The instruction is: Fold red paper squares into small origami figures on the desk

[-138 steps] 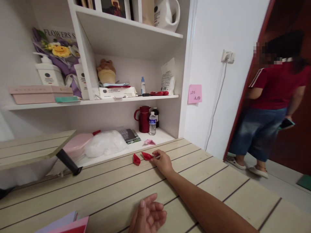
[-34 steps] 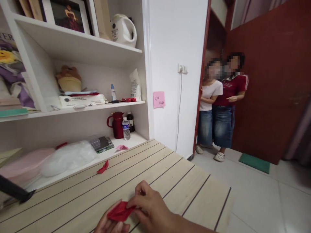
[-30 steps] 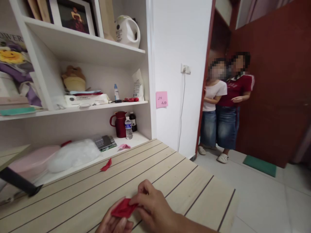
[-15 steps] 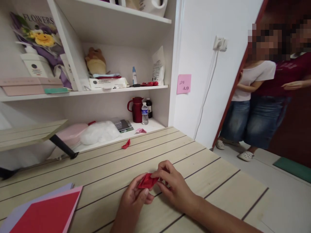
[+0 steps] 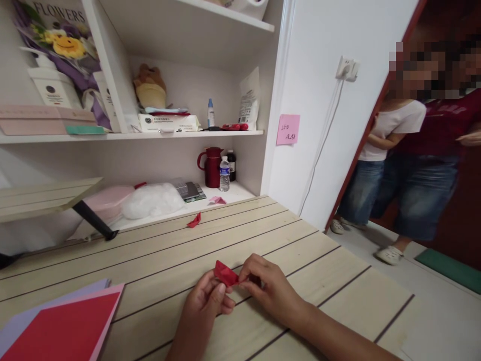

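One folded red paper (image 5: 226, 274): left hand (image 5: 206, 297) clamps its near edge, right hand (image 5: 269, 285) pinches its right tip, seemingly for steadiness.

Paper sheets (image 5: 63, 326) lie at the near left of the counter (image 5: 150, 271), right of them a boat (image 5: 225, 274) sits between the left fingers (image 5: 217, 294) and right fingers (image 5: 251, 269), a second boat (image 5: 194, 220) lies behind it, and on the shelf (image 5: 241, 192) beyond, a jug (image 5: 212, 169) stands left of a bottle (image 5: 224, 176).

Striped table (image 5: 158, 260): red paper boat (image 5: 194, 220), stacked coloured sheets (image 5: 67, 326).
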The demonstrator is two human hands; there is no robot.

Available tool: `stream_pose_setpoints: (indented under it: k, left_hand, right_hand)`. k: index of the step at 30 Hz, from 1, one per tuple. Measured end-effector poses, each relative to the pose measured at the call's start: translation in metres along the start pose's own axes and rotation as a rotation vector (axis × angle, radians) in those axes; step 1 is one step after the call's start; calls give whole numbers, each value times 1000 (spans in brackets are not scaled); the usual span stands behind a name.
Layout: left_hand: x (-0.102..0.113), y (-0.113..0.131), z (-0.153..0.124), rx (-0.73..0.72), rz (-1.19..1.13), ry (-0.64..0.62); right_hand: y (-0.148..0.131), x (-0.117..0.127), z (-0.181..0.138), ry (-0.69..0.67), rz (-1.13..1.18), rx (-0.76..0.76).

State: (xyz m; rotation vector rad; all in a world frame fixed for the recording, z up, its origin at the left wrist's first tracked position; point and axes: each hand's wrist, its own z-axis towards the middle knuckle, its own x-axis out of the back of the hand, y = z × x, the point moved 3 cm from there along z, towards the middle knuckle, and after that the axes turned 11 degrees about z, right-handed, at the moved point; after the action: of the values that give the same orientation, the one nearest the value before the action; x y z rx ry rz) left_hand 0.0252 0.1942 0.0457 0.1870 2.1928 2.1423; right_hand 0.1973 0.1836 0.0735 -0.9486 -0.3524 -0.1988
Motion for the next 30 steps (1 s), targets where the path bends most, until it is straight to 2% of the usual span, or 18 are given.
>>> stream_pose_setpoints:
  k: [2,5,8,11,13,18,30]
  left_hand:
    - [-2,-3,0,-6,7,3]
    - [1,-3,-1,-103,153,135]
    - [8,5,-7,-393,507,302]
    - [10,13,-15,-697,815,368]
    - [10,16,-18,-800,957,398]
    - [6,20,-19,-905,1162,386]
    - [0,25,-23,-1030,1264,379]
  right_hand:
    - [1,1,1,-8,-7,-10]
    - [0,4,2,15,-43,-26]
    - [-1,8,3,43,-78,-42]
    - [-1,9,3,40,-108,-49]
    - [0,7,1,27,-120,-39]
    - [-1,1,-2,8,-122,6]
    - [-10,2,-4,-7,-126,80]
